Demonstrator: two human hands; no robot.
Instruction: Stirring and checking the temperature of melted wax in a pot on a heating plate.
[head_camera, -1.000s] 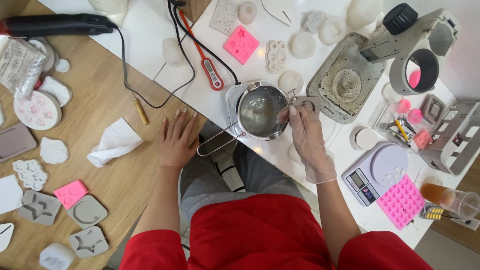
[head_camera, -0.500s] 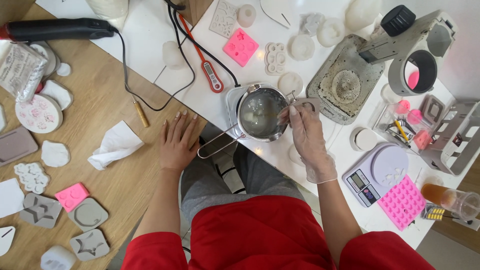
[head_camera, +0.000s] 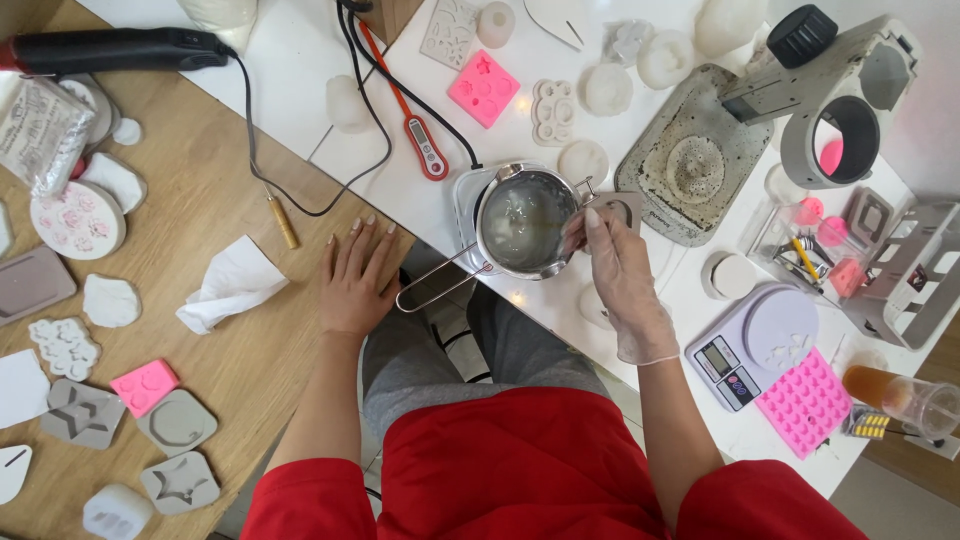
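A small steel melting pot (head_camera: 527, 222) with a long handle sits on a white hot plate (head_camera: 467, 195) at the white table's edge; pale liquid and whitish lumps lie inside. My right hand (head_camera: 620, 280), in a clear glove, is at the pot's right rim, pinching a thin stick that reaches into the liquid. My left hand (head_camera: 354, 277) rests flat, fingers spread, on the wooden table (head_camera: 200, 360), bare and holding nothing.
A crumpled tissue (head_camera: 232, 284) lies left of my left hand. A red probe thermometer (head_camera: 425, 145), black cables, pink silicone moulds (head_camera: 484, 87), white casts, a digital scale (head_camera: 750, 345) and a grey stand (head_camera: 840, 90) crowd the white table. Grey moulds (head_camera: 175, 422) lie at lower left.
My right hand has shifted slightly with the stick in the pot. My left hand stays flat on the wood.
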